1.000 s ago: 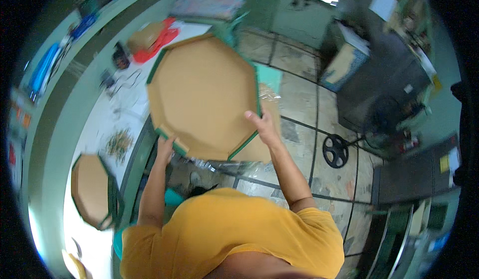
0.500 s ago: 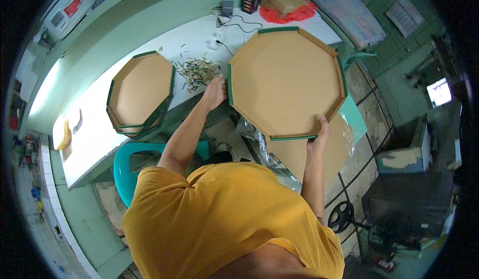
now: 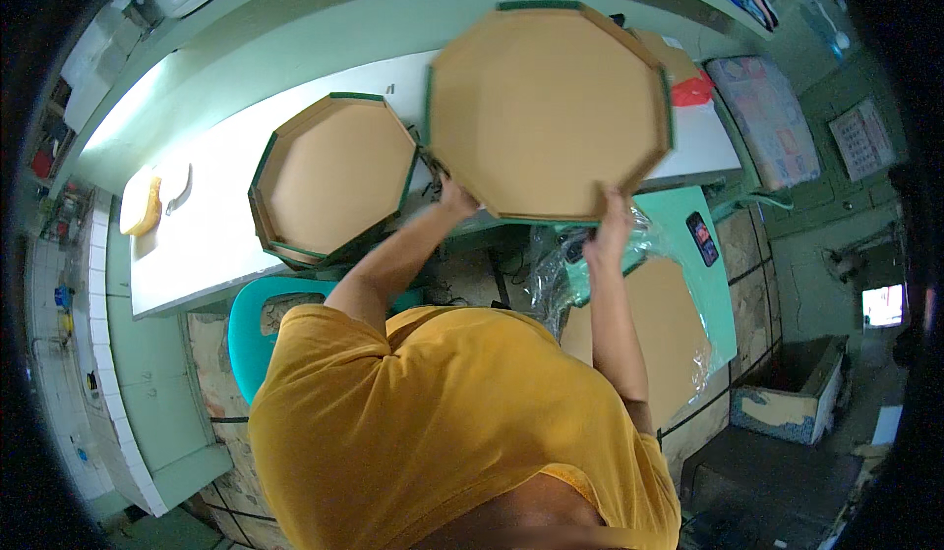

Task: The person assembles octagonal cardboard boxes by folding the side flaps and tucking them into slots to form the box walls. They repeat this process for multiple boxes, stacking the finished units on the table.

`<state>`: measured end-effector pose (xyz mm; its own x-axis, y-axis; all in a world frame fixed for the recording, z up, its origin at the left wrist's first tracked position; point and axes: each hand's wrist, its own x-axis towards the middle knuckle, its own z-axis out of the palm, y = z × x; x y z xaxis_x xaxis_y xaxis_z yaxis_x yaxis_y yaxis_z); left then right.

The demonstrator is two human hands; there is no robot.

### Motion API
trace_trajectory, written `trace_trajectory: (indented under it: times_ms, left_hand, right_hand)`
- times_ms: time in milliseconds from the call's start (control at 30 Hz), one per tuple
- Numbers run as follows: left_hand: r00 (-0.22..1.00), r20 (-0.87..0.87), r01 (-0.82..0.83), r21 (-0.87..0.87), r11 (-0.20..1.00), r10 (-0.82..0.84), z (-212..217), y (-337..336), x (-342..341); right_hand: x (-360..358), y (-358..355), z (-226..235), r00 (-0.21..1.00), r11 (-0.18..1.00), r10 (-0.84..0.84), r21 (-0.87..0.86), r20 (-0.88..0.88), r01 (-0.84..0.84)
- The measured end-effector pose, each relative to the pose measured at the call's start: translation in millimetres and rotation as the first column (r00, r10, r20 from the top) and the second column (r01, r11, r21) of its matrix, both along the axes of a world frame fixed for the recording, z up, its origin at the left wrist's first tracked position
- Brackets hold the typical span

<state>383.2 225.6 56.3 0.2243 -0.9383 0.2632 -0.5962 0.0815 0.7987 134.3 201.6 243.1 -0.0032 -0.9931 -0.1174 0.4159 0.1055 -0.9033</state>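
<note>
A large octagonal cardboard tray (image 3: 551, 108) with a low rim and green outer edges is held up above the white table. My left hand (image 3: 458, 200) is closed on its lower left edge. At the near edge, my right hand (image 3: 612, 228) grips the rim, thumb on the inner side. Left of it, a second octagonal tray (image 3: 334, 176) of the same kind rests on the table, and stacked rims show under it. The held tray hides most of the small loose strips (image 3: 430, 172) on the table.
The white table (image 3: 221, 211) carries a yellow-handled item (image 3: 147, 208) at its left end. A green table (image 3: 723, 299) at right holds a phone (image 3: 702, 238), flat cardboard (image 3: 659, 324) and clear plastic wrap (image 3: 551, 270). A teal chair (image 3: 246, 329) stands by the white table.
Both hands have lifted the large tray upward and away from my body, over the back of the table. The view has shifted, and the phone on the green table now shows.
</note>
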Motion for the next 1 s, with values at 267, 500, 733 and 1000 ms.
trace_trajectory:
  times_ms: [267, 500, 733, 1000]
  left_hand:
    - [0.967, 0.254, -0.065, 0.148, 0.987, 0.026, 10.9, 67.4, -34.9]
    - [0.972, -0.176, 0.173, 0.094, 0.98, -0.155, 32.3, 71.0, -24.8]
    - [-0.103, -0.989, 0.606, 0.025, 0.795, 0.11, 44.3, 23.6, -117.0]
    - [0.263, -0.936, 0.896, 0.146, 0.42, -0.234, 24.4, 15.1, -315.1]
  right_hand:
    - [185.9, 18.0, -66.7, 0.82, 0.816, 0.572, 0.094, 0.001, -0.57]
    - [205.0, 26.3, -46.9, 0.766, 0.801, 0.485, -0.139, -0.421, -0.583]
    - [20.2, 54.2, -69.7, 0.502, 0.361, -0.303, -0.585, -0.81, -0.726]
    - [-262.8, 107.9, -173.0, 0.264, 0.979, -0.204, -0.202, -0.943, 0.033]
